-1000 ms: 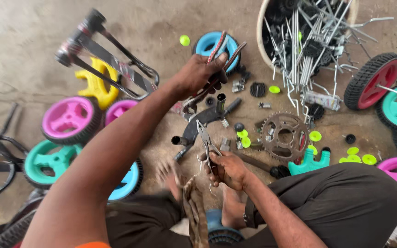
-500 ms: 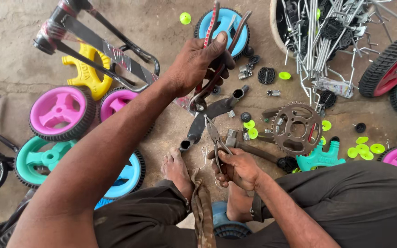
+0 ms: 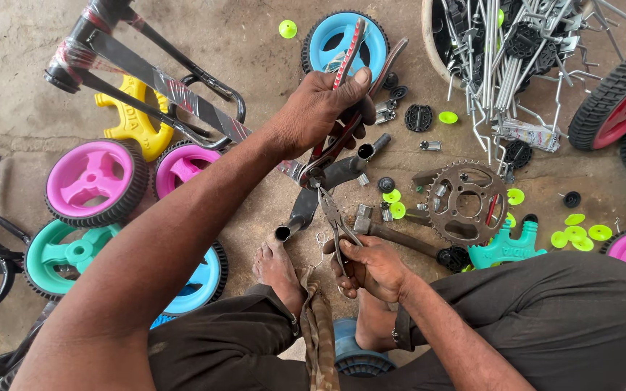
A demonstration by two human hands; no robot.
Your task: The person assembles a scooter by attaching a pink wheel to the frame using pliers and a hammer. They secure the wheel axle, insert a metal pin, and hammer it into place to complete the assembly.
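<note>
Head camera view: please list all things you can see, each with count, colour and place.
pliers: one, grey metal, right hand, tips at the frame piece
frame piece: one, dark red and metal, left hand
chain sprocket: one, rusty brown, floor, right of centre
plastic wheels: several, pink, teal, blue, floor left and right
yellow part: one, floor upper left
green caps: several, floor right
metal rods: many, grey, tub at top
left hand: one, centre top
right hand: one, centre bottom

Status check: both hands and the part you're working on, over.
Left hand grips bundled metal frame bars. Right hand holds pliers, tips at the bars' lower joint. Sprocket and wheels lie nearby, clear.
</note>
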